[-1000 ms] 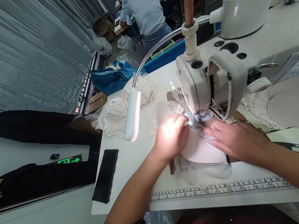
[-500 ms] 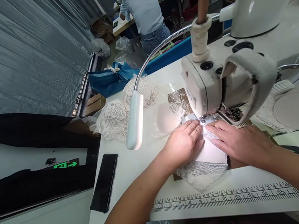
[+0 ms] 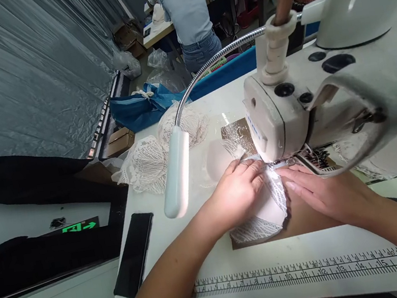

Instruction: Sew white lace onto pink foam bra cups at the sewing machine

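A pale pink bra cup point(image 3: 266, 206) edged with white lace lies under the head of a white sewing machine point(image 3: 266, 114). My left hand point(image 3: 240, 190) rests flat on the cup, its fingertips close to the presser foot. My right hand point(image 3: 320, 193) lies on the other side, fingers stretched toward the needle area and touching the lace edge. The needle itself is hard to make out. A second cup point(image 3: 217, 158) with a lace strip lies just beyond my left hand, partly covered by it.
A lamp point(image 3: 176, 172) on a bendy metal neck hangs over the table's left part. Lace pieces point(image 3: 144, 164) are piled behind it. A black phone point(image 3: 134, 255) lies at the left edge, and a printed ruler point(image 3: 299, 274) runs along the front. Another person point(image 3: 187, 11) works farther back.
The cup has turned under the machine, its lace edge now curving along the right side. My right hand has shifted slightly right and down. The whole view has tilted and moved a little.
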Available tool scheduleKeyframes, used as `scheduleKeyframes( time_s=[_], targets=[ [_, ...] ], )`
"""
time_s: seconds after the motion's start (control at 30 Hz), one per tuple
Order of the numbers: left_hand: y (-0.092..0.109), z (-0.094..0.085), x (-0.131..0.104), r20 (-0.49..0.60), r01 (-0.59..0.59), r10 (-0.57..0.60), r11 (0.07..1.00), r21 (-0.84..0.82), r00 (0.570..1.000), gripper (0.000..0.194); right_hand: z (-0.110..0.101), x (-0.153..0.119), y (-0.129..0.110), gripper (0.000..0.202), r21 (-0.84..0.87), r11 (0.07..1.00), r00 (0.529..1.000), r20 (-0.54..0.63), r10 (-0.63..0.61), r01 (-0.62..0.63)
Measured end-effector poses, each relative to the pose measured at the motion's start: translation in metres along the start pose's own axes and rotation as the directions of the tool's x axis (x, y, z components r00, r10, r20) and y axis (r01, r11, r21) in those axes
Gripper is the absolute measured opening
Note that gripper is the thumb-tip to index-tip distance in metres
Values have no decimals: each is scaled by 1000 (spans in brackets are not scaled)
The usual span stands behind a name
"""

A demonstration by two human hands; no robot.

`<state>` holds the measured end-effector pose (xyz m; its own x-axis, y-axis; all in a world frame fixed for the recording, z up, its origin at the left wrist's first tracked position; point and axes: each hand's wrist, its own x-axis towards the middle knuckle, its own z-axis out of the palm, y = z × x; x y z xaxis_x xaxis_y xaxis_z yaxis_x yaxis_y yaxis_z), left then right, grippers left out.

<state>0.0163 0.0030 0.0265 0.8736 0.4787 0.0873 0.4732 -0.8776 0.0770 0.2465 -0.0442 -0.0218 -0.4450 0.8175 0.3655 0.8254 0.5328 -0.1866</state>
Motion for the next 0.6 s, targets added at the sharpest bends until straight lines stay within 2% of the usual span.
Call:
scheduleKeyframes(
  time_s=[0.1,0.2,0.5,0.6],
  targets=[
    [9,0,-1,6,-1,1,1000,-31,1000,32,4,-6,3,35,46,997,995,-74,60,-56],
    [15,5,-1,10,5,-4,997,-82,1000,41,8,-11,5,39,85,989,992,-34,126,-122],
    [8,13,-4,-43,-28,23,992,-119,999,35,8,-13,-2,41,52,998,996,82,41,-45],
    [6,16,-6,-43,-14,7,988,-153,999,34,8,-9,-6,42,-6,1000,998,65,-1,2]
  ],
)
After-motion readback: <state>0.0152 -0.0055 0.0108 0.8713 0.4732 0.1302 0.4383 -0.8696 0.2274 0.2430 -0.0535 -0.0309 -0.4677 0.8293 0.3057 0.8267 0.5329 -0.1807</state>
